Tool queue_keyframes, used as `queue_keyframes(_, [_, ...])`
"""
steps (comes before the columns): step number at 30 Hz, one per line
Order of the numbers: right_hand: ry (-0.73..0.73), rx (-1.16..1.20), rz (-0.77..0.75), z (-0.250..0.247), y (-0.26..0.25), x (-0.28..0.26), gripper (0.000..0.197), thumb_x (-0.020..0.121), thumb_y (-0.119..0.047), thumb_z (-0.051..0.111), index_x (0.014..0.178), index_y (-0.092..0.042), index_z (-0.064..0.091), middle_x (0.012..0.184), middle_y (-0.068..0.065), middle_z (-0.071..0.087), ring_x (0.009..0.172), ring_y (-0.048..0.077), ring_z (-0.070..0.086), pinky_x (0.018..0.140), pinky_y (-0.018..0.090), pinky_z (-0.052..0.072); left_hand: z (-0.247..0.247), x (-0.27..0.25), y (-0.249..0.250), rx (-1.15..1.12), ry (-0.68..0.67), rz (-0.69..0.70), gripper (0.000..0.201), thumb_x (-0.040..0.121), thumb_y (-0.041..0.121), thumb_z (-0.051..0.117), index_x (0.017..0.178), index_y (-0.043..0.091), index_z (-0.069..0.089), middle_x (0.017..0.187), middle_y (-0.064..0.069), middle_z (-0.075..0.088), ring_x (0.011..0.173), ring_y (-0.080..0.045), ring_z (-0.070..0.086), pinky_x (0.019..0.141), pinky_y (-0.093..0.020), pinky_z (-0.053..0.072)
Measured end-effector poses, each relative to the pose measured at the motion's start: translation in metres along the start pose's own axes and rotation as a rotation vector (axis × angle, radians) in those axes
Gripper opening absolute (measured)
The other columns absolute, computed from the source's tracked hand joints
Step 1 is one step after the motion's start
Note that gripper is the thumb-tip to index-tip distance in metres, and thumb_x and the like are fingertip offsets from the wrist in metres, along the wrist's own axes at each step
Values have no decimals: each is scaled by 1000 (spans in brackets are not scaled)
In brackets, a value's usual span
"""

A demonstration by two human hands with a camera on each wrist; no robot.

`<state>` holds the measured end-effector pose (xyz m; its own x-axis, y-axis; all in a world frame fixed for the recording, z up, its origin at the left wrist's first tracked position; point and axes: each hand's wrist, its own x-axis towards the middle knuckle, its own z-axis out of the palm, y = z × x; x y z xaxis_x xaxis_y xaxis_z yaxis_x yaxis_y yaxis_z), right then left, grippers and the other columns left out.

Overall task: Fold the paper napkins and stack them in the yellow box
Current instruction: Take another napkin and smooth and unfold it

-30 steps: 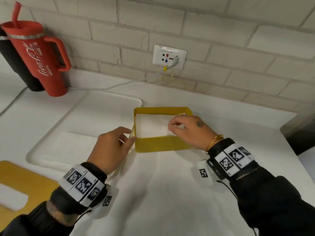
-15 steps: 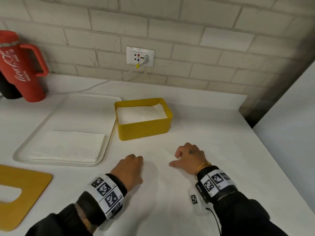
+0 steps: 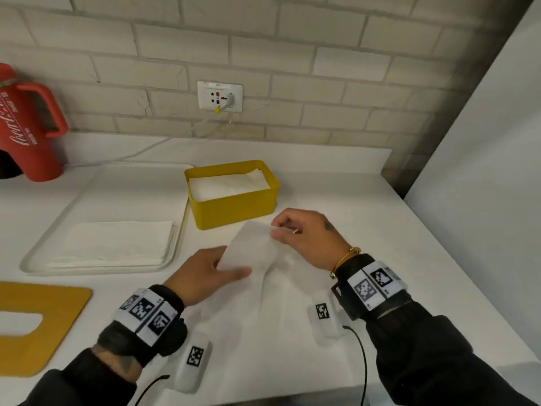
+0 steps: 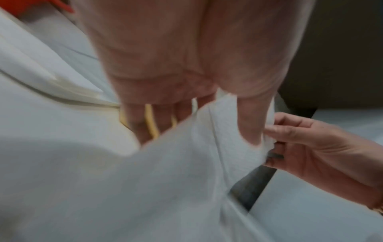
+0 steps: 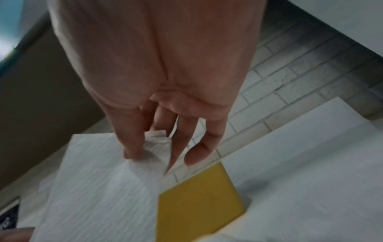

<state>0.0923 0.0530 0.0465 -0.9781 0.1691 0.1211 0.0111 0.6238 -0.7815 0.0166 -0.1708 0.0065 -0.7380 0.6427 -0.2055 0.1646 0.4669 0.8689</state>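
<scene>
White, creased napkin (image 3: 251,253), half-lifted

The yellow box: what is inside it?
The yellow box holds white folded napkins, filling it almost to the rim. Only the top napkin shows; how many lie beneath, and the box's bottom, are covered.

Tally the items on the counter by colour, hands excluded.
Yellow: 2, the box and the board.
Red: 1, the tumbler.
White: 4, the tray, the napkin stack on it, the napkins in the box, the held napkin.
Total: 7.
</scene>
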Motion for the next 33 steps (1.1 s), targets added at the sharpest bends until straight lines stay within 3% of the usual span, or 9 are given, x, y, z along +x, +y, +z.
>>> queue_keyframes(2, [-8,76,-15,-4,-14,-10,15,92,-17,73,87,-30,67,83,-14,69,80,0,66,78,17,52,5,-6,14,-145,55,74,18,90,33,74,102,19,77,95,3,79,84,-14,74,73,-23,56])
queue_keyframes(6, [140,186,50,-18,-20,-34,4,93,-18,72,93,-21,70,83,-5,75,77,8,70,73,20,53,20,-13,22,-372,103,52,23,93,27,69,98,6,76,93,-7,79,85,-27,73,78,-39,56])
queue_keyframes(9, [224,111,223,-33,1,-53,6,94,-24,69,96,-18,69,85,-3,77,73,11,73,68,20,50,25,-21,14,-609,93,-38,28,94,28,66,110,5,74,104,-12,78,96,-32,75,84,-43,58])
queue_keyframes(13, [202,-92,523,-41,48,-85,13,92,-30,70,93,-17,69,88,0,75,77,14,73,74,29,55,30,-27,1,-798,123,-119,29,100,25,59,120,6,69,111,-11,77,100,-27,75,85,-42,56])
queue_keyframes(19, [74,-295,624,-29,77,-122,30,85,-35,76,108,-21,64,112,-7,58,106,12,55,84,23,40,37,-27,-5,-827,140,-140,25,101,22,58,117,8,70,110,-10,77,96,-24,76,82,-40,54])
queue_keyframes(23, [-37,-430,621,-28,83,-128,41,87,-36,73,122,-24,56,127,-3,48,122,18,48,100,30,42,39,-27,-5,-820,127,-142,26,101,24,58,118,8,70,110,-10,77,99,-26,75,85,-41,54])
queue_keyframes(28, [-23,-647,715,-29,80,-117,58,91,-46,65,139,-21,43,139,3,42,132,26,41,107,43,40,44,-26,-1,-798,116,-136,24,101,24,57,116,10,70,109,-10,78,96,-25,76,87,-42,54])
queue_keyframes(30, [-39,-691,733,-35,81,-112,56,95,-44,59,142,-19,40,142,5,43,133,27,42,108,44,40,46,-26,2,-797,106,-129,24,101,24,57,115,10,70,108,-9,78,94,-25,76,87,-42,54])
queue_keyframes(33, [-108,-756,707,-41,84,-107,41,101,-26,50,141,-16,43,141,8,48,129,27,48,105,37,43,48,-26,5,-794,101,-124,24,100,25,57,116,11,70,107,-8,78,94,-25,76,88,-44,53])
